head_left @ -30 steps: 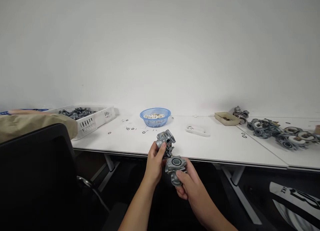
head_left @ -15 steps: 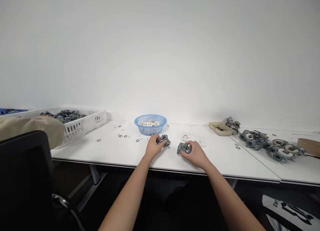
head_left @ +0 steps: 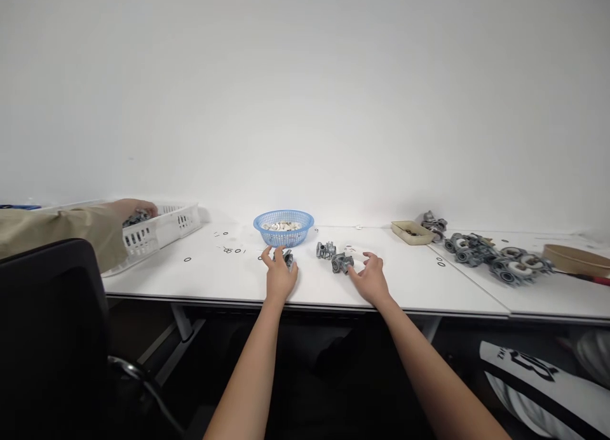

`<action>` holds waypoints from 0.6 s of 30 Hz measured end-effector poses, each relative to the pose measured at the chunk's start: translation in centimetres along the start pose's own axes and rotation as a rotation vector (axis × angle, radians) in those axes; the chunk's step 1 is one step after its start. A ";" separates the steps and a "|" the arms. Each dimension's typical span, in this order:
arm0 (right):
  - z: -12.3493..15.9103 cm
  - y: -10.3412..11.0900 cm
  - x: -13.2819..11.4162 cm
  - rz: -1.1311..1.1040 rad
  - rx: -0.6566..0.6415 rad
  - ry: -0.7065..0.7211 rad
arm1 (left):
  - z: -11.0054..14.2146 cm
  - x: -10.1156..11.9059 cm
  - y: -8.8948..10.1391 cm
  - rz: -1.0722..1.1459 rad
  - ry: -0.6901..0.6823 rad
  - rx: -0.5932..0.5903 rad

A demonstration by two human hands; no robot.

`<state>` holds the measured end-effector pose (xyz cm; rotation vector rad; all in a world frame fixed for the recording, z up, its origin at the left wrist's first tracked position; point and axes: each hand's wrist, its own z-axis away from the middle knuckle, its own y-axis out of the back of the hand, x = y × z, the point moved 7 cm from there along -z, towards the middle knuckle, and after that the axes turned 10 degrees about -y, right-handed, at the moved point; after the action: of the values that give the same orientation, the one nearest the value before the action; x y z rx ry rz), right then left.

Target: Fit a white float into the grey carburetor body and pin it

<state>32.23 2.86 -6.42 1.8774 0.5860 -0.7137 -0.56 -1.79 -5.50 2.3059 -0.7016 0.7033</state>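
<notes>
My left hand [head_left: 280, 280] is over the table with its fingers spread and curved around a grey metal fitting [head_left: 288, 258]. The hand partly hides that fitting, and a firm grip does not show. My right hand [head_left: 372, 281] is open, thumb and fingers apart, its thumb at the edge of a second grey metal fitting [head_left: 341, 263]. Just behind that one, a third grey fitting [head_left: 326, 250] lies on the white table [head_left: 305, 286]. Between my hands, these two fittings rest close together.
Behind my left hand stands a blue basket [head_left: 283, 238] of small pale pieces. A beige tray [head_left: 412, 233] and a heap of metal fittings [head_left: 495, 257] are rightward. At left, another person's hand [head_left: 143, 206] reaches into a white crate [head_left: 164, 227]. Black rings [head_left: 187, 260] lie scattered.
My right hand has let go of its fitting, which now lies on the table. My left hand has shifted left and its fingers have spread. Another person's hand has appeared in the white crate.
</notes>
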 end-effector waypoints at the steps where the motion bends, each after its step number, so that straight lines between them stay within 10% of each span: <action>1: 0.6 0.6 0.6 0.034 0.018 0.004 | 0.3 0.0 0.3 0.003 0.003 0.005; 9: 9.6 5.0 7.0 0.239 0.046 0.258 | 1.8 -0.1 2.2 -0.038 0.038 0.031; 18: 17.2 0.3 10.0 0.337 -0.283 0.298 | 2.3 1.1 1.8 -0.130 0.030 -0.026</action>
<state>35.81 -12.27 -18.83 1.7658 0.5080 -0.1227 -0.26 -4.86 -5.62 2.2888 -0.5384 0.6637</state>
